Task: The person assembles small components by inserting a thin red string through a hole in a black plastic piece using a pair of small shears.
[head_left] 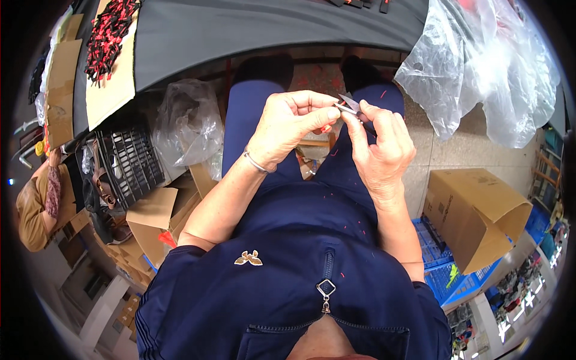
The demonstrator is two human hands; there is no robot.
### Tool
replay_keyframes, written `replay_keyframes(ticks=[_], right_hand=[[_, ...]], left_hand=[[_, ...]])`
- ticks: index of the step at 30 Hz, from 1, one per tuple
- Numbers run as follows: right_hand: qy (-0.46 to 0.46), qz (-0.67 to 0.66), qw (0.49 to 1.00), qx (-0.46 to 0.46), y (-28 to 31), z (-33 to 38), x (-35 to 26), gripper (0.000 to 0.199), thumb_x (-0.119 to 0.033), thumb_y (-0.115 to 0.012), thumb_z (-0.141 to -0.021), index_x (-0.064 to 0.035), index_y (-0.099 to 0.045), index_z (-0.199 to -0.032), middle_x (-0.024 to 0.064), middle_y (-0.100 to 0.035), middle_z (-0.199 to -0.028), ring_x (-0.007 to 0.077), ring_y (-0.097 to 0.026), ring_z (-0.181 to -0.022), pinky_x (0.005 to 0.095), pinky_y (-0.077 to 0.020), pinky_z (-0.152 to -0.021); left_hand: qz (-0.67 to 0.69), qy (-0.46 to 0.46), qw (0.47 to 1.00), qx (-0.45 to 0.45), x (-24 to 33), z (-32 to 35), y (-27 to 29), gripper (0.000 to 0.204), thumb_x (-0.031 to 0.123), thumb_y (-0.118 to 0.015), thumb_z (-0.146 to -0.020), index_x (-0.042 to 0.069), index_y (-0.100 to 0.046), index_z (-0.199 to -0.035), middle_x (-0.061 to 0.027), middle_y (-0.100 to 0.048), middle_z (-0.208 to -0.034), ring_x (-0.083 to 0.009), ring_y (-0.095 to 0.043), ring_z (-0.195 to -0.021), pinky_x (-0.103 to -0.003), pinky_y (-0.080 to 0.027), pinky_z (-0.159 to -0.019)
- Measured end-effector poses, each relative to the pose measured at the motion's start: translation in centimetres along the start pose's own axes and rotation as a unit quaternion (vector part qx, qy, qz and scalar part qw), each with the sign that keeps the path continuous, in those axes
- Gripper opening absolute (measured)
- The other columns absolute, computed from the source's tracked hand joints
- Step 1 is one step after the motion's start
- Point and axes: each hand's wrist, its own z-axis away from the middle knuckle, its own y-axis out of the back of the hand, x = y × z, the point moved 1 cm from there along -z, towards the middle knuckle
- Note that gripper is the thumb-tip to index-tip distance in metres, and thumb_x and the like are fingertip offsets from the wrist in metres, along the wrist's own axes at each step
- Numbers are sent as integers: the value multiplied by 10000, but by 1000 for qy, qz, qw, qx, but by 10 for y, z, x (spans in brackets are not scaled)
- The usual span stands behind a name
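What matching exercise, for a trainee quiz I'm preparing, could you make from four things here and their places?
1. Scissors
2. Silver-coloured bracelet
3. Red and black pieces
4. Winged emblem

a. On cardboard at upper left
b. On the navy top
c. In the right hand
d. Around the left wrist

Pairs: 1-c, 2-d, 3-a, 4-b.

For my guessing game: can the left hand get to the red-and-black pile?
Probably yes, with a stretch: the way across the black table to the pile looks free, though the left hand seems busy with something red.
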Motion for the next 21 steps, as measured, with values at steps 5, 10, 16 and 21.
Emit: replay_keyframes(ticks=[5, 10, 16, 21], right_hand=[[-237, -313, 917, -65, 4, 1, 2, 213, -119, -738, -752, -5, -623, -891, 45, -632, -725, 120, -572, -615, 245, -424, -512], [-360, -677, 641, -46, 8, 3, 23, 363, -313, -653, -859, 4, -568, -1014, 36, -579, -704, 36, -419, -529, 154, -331, -495], [-396, -426, 801, -142, 2, 3, 10, 156, -75, -756, -753, -16, -612, -766, 0, -609, -677, 18, -522, -603, 165, -409, -530], [-400, -398, 812, -148, -14, 9, 11, 138, -107, -685, -825, 6, -619, -782, -6, -604, -657, 7, -499, -596, 170, -380, -512]], left_hand=[[9, 13, 1000, -14, -2, 0, -2, 222, 117, -708, -803, -27, -657, -964, -46, -660, -777, -66, -595, -682, -203, -495, -644], [-93, -15, 995, 25, -8, 1, -8, 181, 73, -712, -787, -24, -660, -930, -43, -660, -776, -70, -598, -674, -206, -490, -626], [-418, -315, 847, 94, -6, 4, -16, 118, 5, -716, -709, 20, -657, -810, -52, -653, -725, -130, -617, -633, -229, -491, -578], [-514, -420, 741, 98, -14, 1, -10, 125, -3, -720, -660, 33, -630, -740, -75, -639, -705, -208, -625, -627, -264, -506, -572]])
